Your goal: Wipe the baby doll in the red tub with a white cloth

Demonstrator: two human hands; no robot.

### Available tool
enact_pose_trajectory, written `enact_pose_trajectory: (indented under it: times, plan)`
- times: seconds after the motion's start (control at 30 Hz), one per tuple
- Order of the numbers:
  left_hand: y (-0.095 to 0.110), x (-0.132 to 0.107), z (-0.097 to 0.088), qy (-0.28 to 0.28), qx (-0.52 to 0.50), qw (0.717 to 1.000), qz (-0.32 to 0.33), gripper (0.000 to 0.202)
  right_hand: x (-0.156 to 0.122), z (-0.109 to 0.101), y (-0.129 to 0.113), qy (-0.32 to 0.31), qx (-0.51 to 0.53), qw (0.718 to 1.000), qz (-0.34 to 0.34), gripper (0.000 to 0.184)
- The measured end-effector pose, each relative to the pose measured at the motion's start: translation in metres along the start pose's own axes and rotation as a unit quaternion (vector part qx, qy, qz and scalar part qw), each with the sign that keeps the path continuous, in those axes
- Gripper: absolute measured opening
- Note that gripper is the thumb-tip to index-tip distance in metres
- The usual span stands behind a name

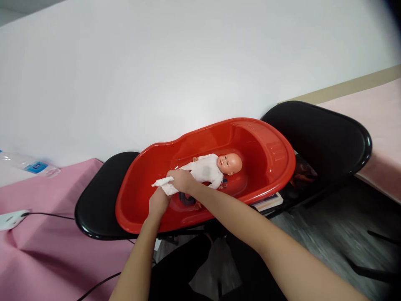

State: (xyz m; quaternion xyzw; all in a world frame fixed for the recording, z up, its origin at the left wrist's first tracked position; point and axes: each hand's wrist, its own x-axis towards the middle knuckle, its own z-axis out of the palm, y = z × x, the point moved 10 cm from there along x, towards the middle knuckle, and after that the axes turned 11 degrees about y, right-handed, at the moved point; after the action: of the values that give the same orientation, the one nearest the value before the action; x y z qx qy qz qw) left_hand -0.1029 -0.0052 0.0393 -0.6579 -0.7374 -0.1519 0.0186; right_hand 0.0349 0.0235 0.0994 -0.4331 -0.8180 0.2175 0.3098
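Note:
A baby doll (213,168) in a white suit lies on its back inside a red plastic baby tub (266,138), head toward the right. My right hand (181,179) rests over the doll's lower body, fingers closed on a white cloth (163,183). My left hand (158,202) sits just below it, curled around the same cloth by the doll's legs. The doll's legs are mostly hidden by both hands.
The tub rests across two black chair seats (328,138). Pink cloth covers surfaces at left (46,200) and at far right (382,138). A plastic water bottle (28,164) and a white device with a cable (12,218) lie at left. A white wall stands behind.

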Motion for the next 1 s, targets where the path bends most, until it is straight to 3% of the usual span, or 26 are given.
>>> enact_pose_trajectory:
  times: [0.13,0.2,0.37,0.5,0.7,0.87,1.0]
  plan:
    - [0.001,-0.005,-0.008,-0.002,0.014,0.999,-0.048,0.041,-0.001,-0.013,0.025,0.049,-0.015,0.994,0.099,0.032]
    - [0.003,-0.005,-0.01,0.0,0.022,0.998,-0.052,0.037,0.0,-0.012,0.036,0.045,-0.018,0.991,0.126,0.04]
    - [0.002,-0.004,-0.008,0.002,0.031,0.998,-0.051,0.027,0.002,-0.001,0.05,0.007,-0.066,0.99,0.128,0.045]
    - [0.004,-0.005,-0.007,-0.004,0.025,0.998,-0.05,0.033,0.001,-0.008,0.042,0.025,-0.076,0.991,0.11,0.031]
    - [0.005,-0.005,-0.008,0.002,0.009,0.999,-0.044,0.038,-0.005,-0.012,0.033,0.008,-0.034,0.992,0.118,0.03]
    - [0.005,-0.005,-0.007,-0.001,0.009,0.999,-0.048,0.037,-0.004,-0.007,0.033,0.012,-0.057,0.994,0.093,0.028]
    - [0.005,-0.006,-0.007,0.0,0.014,0.999,-0.047,0.031,0.001,0.006,0.033,-0.024,-0.051,0.995,0.087,0.03]
